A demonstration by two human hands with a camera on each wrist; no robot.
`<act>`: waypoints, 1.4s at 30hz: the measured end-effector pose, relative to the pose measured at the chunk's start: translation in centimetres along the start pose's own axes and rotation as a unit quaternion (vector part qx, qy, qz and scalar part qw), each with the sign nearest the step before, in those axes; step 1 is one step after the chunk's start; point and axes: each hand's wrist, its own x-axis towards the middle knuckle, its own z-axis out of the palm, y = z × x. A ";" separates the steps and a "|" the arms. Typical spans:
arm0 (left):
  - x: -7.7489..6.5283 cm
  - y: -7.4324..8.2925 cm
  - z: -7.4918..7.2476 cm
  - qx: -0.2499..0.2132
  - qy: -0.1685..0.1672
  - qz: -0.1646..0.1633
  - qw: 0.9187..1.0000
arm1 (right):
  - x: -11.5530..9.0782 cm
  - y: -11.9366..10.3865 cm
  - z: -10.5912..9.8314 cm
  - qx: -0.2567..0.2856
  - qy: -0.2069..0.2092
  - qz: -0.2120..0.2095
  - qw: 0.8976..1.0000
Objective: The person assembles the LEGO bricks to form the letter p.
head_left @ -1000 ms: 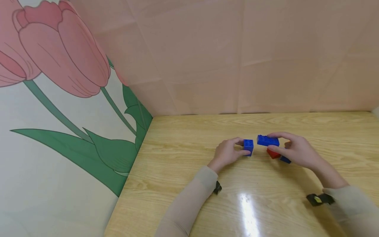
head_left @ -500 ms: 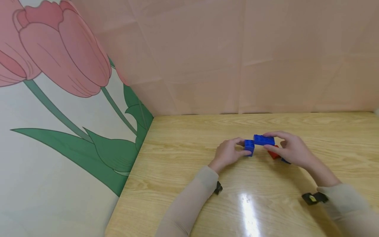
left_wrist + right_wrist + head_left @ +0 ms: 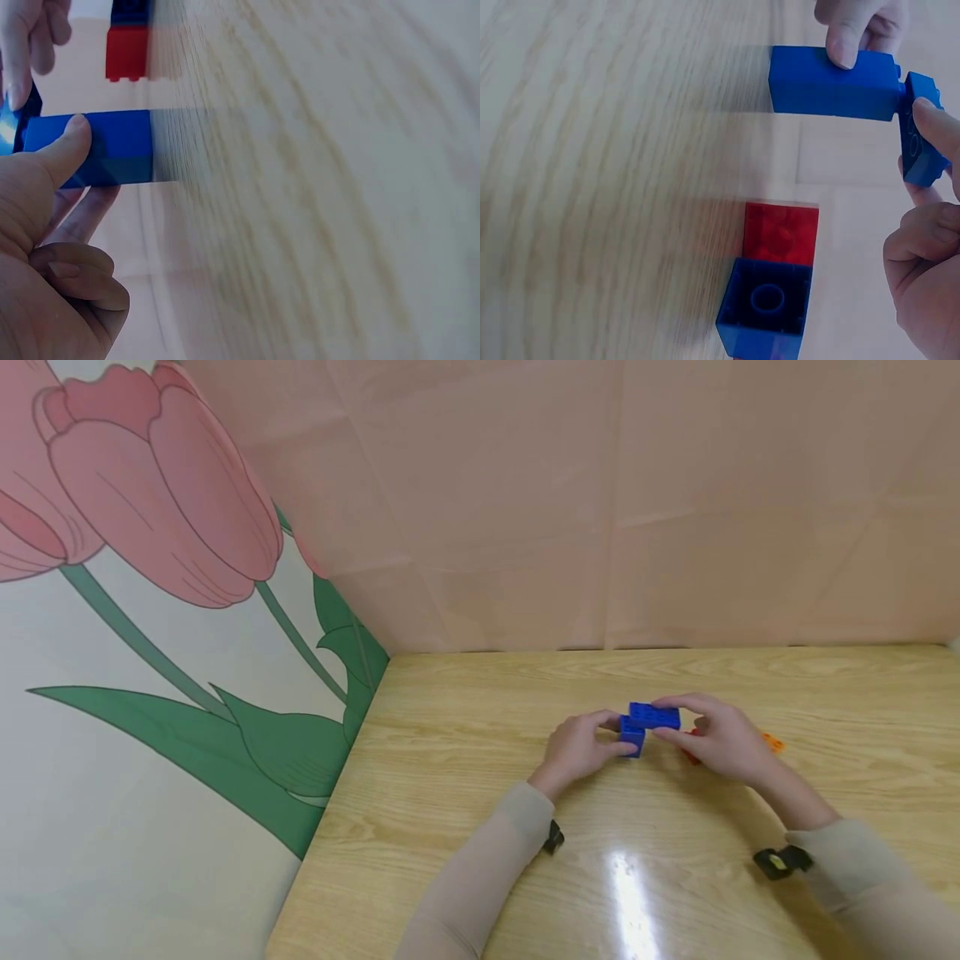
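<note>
My left hand pinches a tall blue toy building brick between thumb and fingers, and the brick stands upright on the table. Held by the thumb and fingers of my right hand is a long blue brick, its studs facing up. One end of this long brick overlaps the studded top of the tall one. In the right wrist view the long brick sits right at the tall brick's studs, slightly tilted, with its hollow underside partly showing.
A red brick and a blue brick with its hollow side showing lie on the table under my right hand. Beyond that wrist is an orange brick. A pink sheet hangs behind the wooden table.
My right hand has moved left with the long blue brick, from beside the tall brick to over its top. The left hand stays almost still, and the orange brick has come into sight.
</note>
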 end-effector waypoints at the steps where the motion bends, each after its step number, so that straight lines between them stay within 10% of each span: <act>1: 0.0 0.0 0.0 0.000 -0.001 -0.001 1.000 | 0.0 0.0 0.1 -0.001 -0.001 -0.002 1.000; 42: -0.3 0.3 -0.4 0.007 -0.007 0.004 1.000 | -0.1 -0.4 1.1 -0.092 0.029 -0.079 0.992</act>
